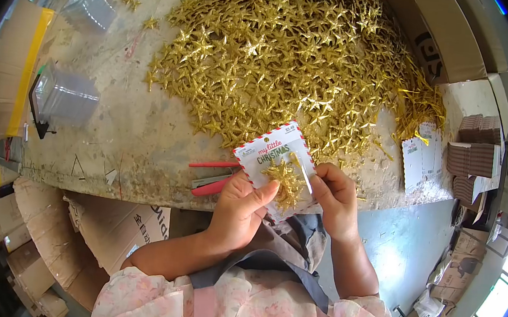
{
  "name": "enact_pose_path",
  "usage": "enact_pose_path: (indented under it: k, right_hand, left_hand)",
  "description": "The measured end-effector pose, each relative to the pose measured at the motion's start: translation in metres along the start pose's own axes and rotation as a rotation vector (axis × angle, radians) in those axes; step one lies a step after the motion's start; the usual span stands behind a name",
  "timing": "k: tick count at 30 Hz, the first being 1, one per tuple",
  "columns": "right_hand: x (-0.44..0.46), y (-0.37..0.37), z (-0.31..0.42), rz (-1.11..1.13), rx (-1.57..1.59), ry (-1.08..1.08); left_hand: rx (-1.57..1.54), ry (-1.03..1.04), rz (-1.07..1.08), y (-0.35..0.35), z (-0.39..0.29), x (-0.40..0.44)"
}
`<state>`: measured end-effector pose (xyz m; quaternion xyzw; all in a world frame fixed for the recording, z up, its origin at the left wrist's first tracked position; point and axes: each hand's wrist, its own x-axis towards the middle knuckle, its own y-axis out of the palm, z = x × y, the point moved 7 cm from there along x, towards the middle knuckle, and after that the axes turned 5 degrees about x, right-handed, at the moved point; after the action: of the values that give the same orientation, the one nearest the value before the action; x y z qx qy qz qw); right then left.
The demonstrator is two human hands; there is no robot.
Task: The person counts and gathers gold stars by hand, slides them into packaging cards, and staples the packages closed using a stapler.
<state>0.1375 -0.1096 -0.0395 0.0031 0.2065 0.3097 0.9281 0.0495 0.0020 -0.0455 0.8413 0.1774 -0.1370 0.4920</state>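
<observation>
In the head view, take the big heap of gold stars (276, 62) as your landmark. You hold the printed card (262, 147) just below its near edge, with gold stars (286, 183) against the card's front. Your left hand (242, 203) pinches the card's lower left, thumb on those stars; your right hand (335, 198) grips its right edge, fingers nearly closed. The red-handled stapler (212, 186) lies below the heap, beside your left hand.
</observation>
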Motion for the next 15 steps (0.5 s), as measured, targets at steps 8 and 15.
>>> enact_pose_path:
  k: [8,15]
  right_hand:
    - [-0.0004,0.0005,-0.0010,-0.005,0.000,-0.013]
    - [0.0000,0.0030,-0.0006,0.011,0.029,-0.007]
  left_hand:
    - [-0.046,0.013,0.009,0.0038,-0.0028,-0.0033]
    - [-0.064,-0.007,-0.031,-0.0009,0.0000,-0.0035]
